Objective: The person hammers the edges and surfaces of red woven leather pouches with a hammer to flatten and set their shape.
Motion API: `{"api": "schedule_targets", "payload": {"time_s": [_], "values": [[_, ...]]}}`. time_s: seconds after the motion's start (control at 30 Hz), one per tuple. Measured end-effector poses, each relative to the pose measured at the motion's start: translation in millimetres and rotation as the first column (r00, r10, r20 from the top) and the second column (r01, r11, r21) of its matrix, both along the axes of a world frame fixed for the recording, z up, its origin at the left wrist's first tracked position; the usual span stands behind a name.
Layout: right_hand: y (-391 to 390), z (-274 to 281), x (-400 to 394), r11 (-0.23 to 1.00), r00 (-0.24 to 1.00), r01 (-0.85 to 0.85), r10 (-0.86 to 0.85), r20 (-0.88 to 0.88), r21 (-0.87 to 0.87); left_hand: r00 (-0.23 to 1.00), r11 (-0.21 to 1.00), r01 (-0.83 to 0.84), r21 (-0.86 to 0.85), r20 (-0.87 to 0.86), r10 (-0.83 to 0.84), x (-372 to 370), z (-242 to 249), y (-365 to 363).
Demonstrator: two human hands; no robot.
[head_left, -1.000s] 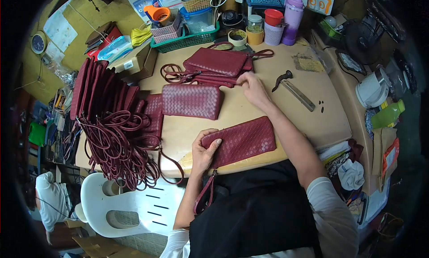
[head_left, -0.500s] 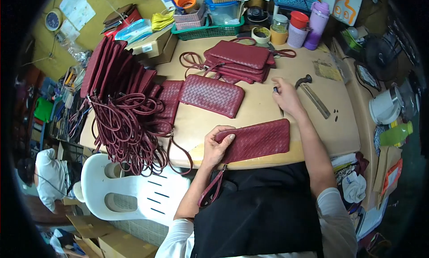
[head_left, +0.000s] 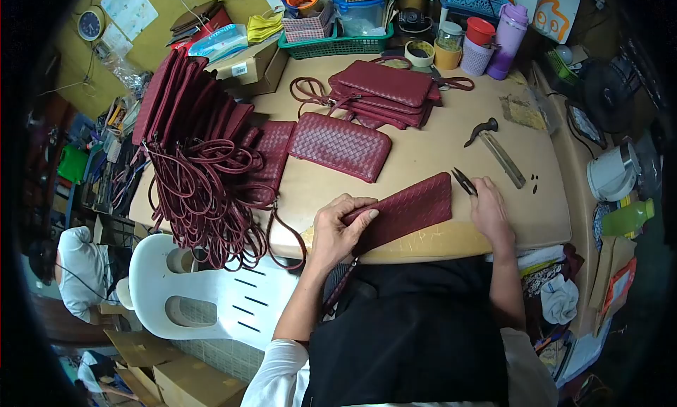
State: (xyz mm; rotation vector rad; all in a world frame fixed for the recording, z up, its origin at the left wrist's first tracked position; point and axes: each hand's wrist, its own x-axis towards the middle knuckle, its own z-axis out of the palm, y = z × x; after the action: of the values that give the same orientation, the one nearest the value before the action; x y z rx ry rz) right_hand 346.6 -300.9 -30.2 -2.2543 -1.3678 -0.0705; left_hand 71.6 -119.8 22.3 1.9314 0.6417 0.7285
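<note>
- One maroon woven pouch (head_left: 416,206) is gripped at its left end by the left hand (head_left: 340,227), the thumb being laid across its upper face; it is held at a slant, left of the hammer (head_left: 504,160) and nearer the wearer.
- A small dark pointed tool (head_left: 464,182) is grasped in the right hand (head_left: 490,211), whose fingers are curled around it. Both are found just nearer the wearer than the hammer, and the tool's tip is pointed away from the body. It is brought close to the pouch's far right corner; whether the two are touching cannot be told.
- Three dark bits (head_left: 534,189) are scattered just right of the hammer's handle end.
- A loose stack of maroon pouches (head_left: 384,82) is piled left of the hammer and farther from the wearer.
- A single flat pouch (head_left: 340,146) is laid well left of the hammer.
- Farther left of the hammer, a row of upright pouches (head_left: 201,100) is packed together, and their tangled straps (head_left: 204,202) are draped toward the wearer.
- Beyond the hammer, at the back of the table (head_left: 423,149), a purple bottle (head_left: 509,44) and a red cup (head_left: 481,32) are stood side by side.
</note>
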Motion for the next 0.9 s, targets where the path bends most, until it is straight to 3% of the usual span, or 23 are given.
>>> {"api": "schedule_targets", "payload": {"time_s": [0.03, 0.07, 0.1, 0.13, 0.17, 0.23, 0.3, 0.37, 0.4, 0.47, 0.63, 0.7, 0.73, 0.83, 0.87, 0.9], "values": [[2, -3, 1, 0.994, 0.99, 0.067, -0.057, 0.125, -0.08, 1.0, 1.0, 0.002, 0.004, -0.002, -0.002, 0, 2, 0], [6, -5, 4, 0.995, 0.991, 0.068, -0.058, 0.123, -0.076, 0.999, 1.0, 0.003, 0.002, -0.047, -0.003, 0, 4, 0], [11, -6, 9, 0.99, 0.977, 0.08, -0.055, -0.207, 0.115, 0.996, 1.0, 0.001, 0.001, -0.089, 0.0, 1, 7, 1], [14, -5, 10, 0.947, 0.861, 0.148, 0.018, -0.508, 0.284, 0.996, 1.0, -0.003, 0.005, -0.089, 0.003, 2, 11, 3], [13, -4, 8, 0.947, 0.86, 0.146, 0.02, -0.511, 0.284, 0.992, 1.0, 0.025, 0.015, -0.121, -0.023, 2, 16, 5], [17, 20, -10, 0.889, 0.616, 0.224, 0.189, -0.765, 0.4, 0.987, 0.998, 0.054, 0.024, -0.154, -0.05, 4, 26, 8], [19, 44, -40, 0.914, 0.391, 0.239, 0.219, -0.894, 0.328, 0.97, 0.983, 0.126, 0.133, -0.223, -0.094, 8, 35, 9], [28, 65, -77, 0.979, 0.733, 0.007, 0.135, -0.667, 0.205, 0.95, 0.971, 0.171, 0.169, -0.291, -0.116, 9, 44, 8], [32, 63, -83, 0.978, 0.733, 0.015, 0.131, -0.668, 0.208, 0.926, 0.956, 0.213, 0.202, -0.355, -0.131, 10, 46, 8], [40, 55, -89, 0.981, 0.942, -0.166, 0.187, -0.277, 0.097, 0.901, 0.954, 0.255, 0.161, -0.398, -0.173, 11, 44, 5], [52, 48, -91, 0.972, 0.927, -0.209, 0.231, -0.295, 0.103, 0.849, 0.948, 0.312, 0.054, -0.464, -0.253, 8, 39, -4], [54, 43, -91, 0.925, 0.906, -0.2, 0.3, -0.299, 0.323, 0.834, 0.955, 0.294, 0.022, -0.494, -0.245, 4, 38, -7], [56, 44, -91, 0.925, 0.904, -0.2, 0.301, -0.302, 0.323, 0.818, 0.961, 0.278, -0.01, -0.521, -0.242, 2, 36, -9], [58, 52, -91, 0.879, 0.858, -0.303, 0.42, -0.296, 0.368, 0.834, 0.955, 0.277, 0.108, -0.52, -0.183, 2, 15, -16], [57, 52, -89, 0.9, 0.847, -0.362, 0.426, -0.317, 0.241, 0.911, 0.981, 0.177, 0.083, -0.391, -0.132, 0, 14, -17], [56, 55, -90, 0.904, 0.838, -0.413, 0.425, -0.344, 0.11, 0.911, 0.979, 0.182, 0.088, -0.391, -0.134, 0, 21, -16]]}}
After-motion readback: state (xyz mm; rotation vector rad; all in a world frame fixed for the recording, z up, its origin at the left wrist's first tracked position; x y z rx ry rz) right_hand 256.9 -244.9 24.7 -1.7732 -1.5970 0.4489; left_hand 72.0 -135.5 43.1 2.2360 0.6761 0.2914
